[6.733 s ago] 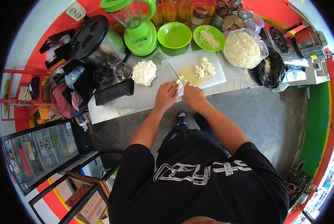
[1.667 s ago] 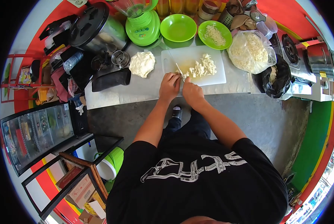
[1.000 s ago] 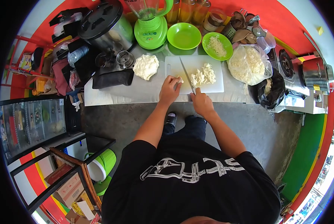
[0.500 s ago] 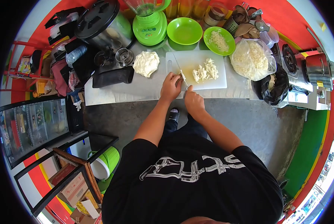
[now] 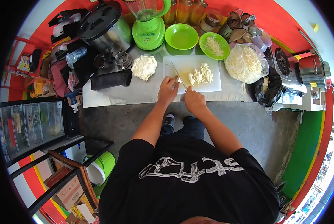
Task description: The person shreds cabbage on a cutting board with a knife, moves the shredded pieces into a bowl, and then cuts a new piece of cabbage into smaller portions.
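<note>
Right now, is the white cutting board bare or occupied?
Occupied: pale chopped pieces lie on the cutting board, to the right of the knife in the right hand.

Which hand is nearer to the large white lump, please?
Left. The left hand is right of the white lump and lower in the picture; the right hand, holding the knife, is farther right.

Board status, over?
Right hand gripping long metal knife over white rectangular board. Left hand holding small white piece, fingertips near knife. Chopped white pile clear of knife.

The chopped pile (image 5: 201,74) has widened — the held piece (image 5: 179,80), half hidden, seems smaller.
</note>
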{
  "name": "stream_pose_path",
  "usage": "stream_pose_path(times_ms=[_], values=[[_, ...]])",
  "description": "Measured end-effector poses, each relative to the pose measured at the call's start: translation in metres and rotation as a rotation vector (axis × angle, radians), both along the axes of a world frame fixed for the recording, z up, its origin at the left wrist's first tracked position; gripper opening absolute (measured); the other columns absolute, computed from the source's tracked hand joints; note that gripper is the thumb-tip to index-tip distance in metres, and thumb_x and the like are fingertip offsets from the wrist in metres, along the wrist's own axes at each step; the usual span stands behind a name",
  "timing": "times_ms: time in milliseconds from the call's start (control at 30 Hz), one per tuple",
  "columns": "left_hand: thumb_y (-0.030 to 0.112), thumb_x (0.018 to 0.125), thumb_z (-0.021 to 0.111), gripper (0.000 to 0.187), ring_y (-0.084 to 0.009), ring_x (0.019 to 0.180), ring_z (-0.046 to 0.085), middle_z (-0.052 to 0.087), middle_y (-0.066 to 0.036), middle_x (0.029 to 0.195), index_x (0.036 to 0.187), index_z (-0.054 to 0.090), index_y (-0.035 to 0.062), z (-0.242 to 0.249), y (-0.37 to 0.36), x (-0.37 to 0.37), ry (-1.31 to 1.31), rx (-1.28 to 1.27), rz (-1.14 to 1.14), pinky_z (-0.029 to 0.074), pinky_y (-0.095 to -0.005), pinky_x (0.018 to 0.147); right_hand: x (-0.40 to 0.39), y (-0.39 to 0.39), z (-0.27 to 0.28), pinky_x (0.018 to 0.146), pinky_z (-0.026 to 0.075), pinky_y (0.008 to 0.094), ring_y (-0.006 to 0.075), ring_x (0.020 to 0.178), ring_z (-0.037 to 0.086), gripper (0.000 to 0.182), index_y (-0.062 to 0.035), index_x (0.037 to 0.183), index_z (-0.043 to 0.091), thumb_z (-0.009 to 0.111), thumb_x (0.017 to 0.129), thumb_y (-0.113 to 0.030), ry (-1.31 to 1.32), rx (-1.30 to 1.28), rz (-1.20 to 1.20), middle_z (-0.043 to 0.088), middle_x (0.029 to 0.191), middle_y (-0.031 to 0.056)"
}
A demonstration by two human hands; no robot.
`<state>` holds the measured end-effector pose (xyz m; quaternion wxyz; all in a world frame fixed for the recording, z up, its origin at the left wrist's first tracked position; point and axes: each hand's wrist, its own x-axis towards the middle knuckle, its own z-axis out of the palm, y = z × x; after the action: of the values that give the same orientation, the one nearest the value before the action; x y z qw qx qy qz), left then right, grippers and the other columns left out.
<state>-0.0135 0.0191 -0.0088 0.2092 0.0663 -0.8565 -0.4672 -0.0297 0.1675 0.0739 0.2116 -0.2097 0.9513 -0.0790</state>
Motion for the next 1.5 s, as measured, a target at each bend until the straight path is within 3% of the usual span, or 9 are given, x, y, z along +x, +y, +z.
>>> stream_pose_path(times_ms=[300, 467, 767, 867, 1000, 1067, 1300, 1433, 1500], values=[[0.006, 0.085, 0.073, 0.032, -0.0272, 0.076, 0.061, 0.057, -0.011, 0.085, 0.116, 0.071, 0.0005, -0.005, -0.004, -0.002, 0.041, -0.054, -0.049, 0.050, -0.0372, 0.069, 0.009, -0.006, -0.034, 0.072, 0.060, 0.0482, 0.0396, 0.082, 0.074, 0.024, 0.0043, 0.113, 0.049, 0.052, 0.094, -0.010, 0.009, 0.060, -0.080, 0.073, 0.087, 0.0244], [0.006, 0.085, 0.074, 0.030, -0.0271, 0.077, 0.061, 0.058, -0.010, 0.086, 0.114, 0.071, 0.0015, -0.002, -0.004, -0.001, -0.008, 0.023, -0.054, 0.050, -0.0379, 0.069, -0.021, -0.013, -0.018, 0.076, 0.060, 0.0479, 0.0437, 0.086, 0.072, 0.025, 0.0054, 0.114, 0.048, 0.051, 0.094, -0.009, -0.006, -0.064, -0.029, 0.072, 0.091, 0.0273], [0.005, 0.083, 0.075, 0.025, -0.0263, 0.077, 0.062, 0.058, -0.010, 0.084, 0.107, 0.071, 0.0015, -0.012, -0.009, -0.005, 0.045, -0.004, -0.060, 0.051, -0.0374, 0.069, 0.006, -0.017, -0.032, 0.077, 0.060, 0.0476, 0.0420, 0.085, 0.073, 0.022, 0.0042, 0.112, 0.048, 0.047, 0.096, -0.012, -0.043, -0.010, -0.150, 0.072, 0.088, 0.0265], [0.004, 0.082, 0.074, 0.024, -0.0275, 0.077, 0.062, 0.058, -0.010, 0.084, 0.105, 0.071, 0.0016, -0.011, -0.007, -0.002, 0.056, 0.001, -0.075, 0.051, -0.0376, 0.069, -0.013, -0.021, -0.033, 0.077, 0.060, 0.0469, 0.0422, 0.085, 0.073, 0.022, 0.0046, 0.112, 0.048, 0.047, 0.096, -0.011, 0.009, -0.054, -0.085, 0.072, 0.088, 0.0263], [0.003, 0.082, 0.074, 0.025, -0.0219, 0.068, 0.058, 0.057, -0.010, 0.082, 0.108, 0.073, 0.0021, -0.007, -0.007, -0.004, 0.071, 0.007, -0.054, 0.049, -0.0328, 0.062, -0.017, -0.020, -0.017, 0.076, 0.060, 0.0461, 0.0427, 0.084, 0.073, 0.022, 0.0048, 0.112, 0.048, 0.047, 0.096, -0.011, 0.010, -0.052, -0.053, 0.072, 0.087, 0.0258], [0.003, 0.082, 0.074, 0.025, -0.0216, 0.068, 0.058, 0.058, -0.010, 0.082, 0.107, 0.073, 0.0017, -0.004, -0.008, -0.004, 0.070, 0.003, -0.062, 0.049, -0.0326, 0.062, -0.002, -0.015, -0.015, 0.074, 0.059, 0.0507, 0.0456, 0.083, 0.072, 0.021, 0.0047, 0.109, 0.046, 0.049, 0.095, -0.010, 0.004, -0.069, -0.060, 0.070, 0.087, 0.0292], [-0.003, 0.082, 0.069, 0.022, -0.0215, 0.068, 0.059, 0.057, -0.010, 0.081, 0.104, 0.073, -0.0008, -0.014, -0.010, -0.006, 0.085, 0.039, -0.068, 0.049, -0.0323, 0.062, 0.006, -0.021, -0.038, 0.074, 0.059, 0.0507, 0.0448, 0.083, 0.072, 0.022, 0.0049, 0.108, 0.047, 0.051, 0.095, -0.012, -0.028, -0.065, -0.166, 0.070, 0.087, 0.0308], [-0.002, 0.082, 0.066, 0.021, -0.0265, 0.071, 0.060, 0.057, -0.011, 0.082, 0.102, 0.072, 0.0002, -0.007, -0.008, -0.005, 0.054, 0.011, -0.052, 0.050, -0.0363, 0.064, -0.008, -0.018, -0.015, 0.074, 0.059, 0.0502, 0.0450, 0.083, 0.072, 0.023, 0.0047, 0.109, 0.046, 0.053, 0.094, -0.012, -0.033, -0.116, -0.107, 0.070, 0.087, 0.0307], [-0.003, 0.082, 0.067, 0.020, -0.0245, 0.069, 0.059, 0.057, -0.011, 0.081, 0.102, 0.072, -0.0002, -0.007, -0.008, -0.006, 0.065, 0.001, -0.054, 0.049, -0.0343, 0.063, -0.002, -0.017, -0.011, 0.074, 0.059, 0.0499, 0.0451, 0.084, 0.072, 0.023, 0.0045, 0.109, 0.046, 0.054, 0.094, -0.012, -0.053, -0.119, -0.100, 0.070, 0.087, 0.0307]])
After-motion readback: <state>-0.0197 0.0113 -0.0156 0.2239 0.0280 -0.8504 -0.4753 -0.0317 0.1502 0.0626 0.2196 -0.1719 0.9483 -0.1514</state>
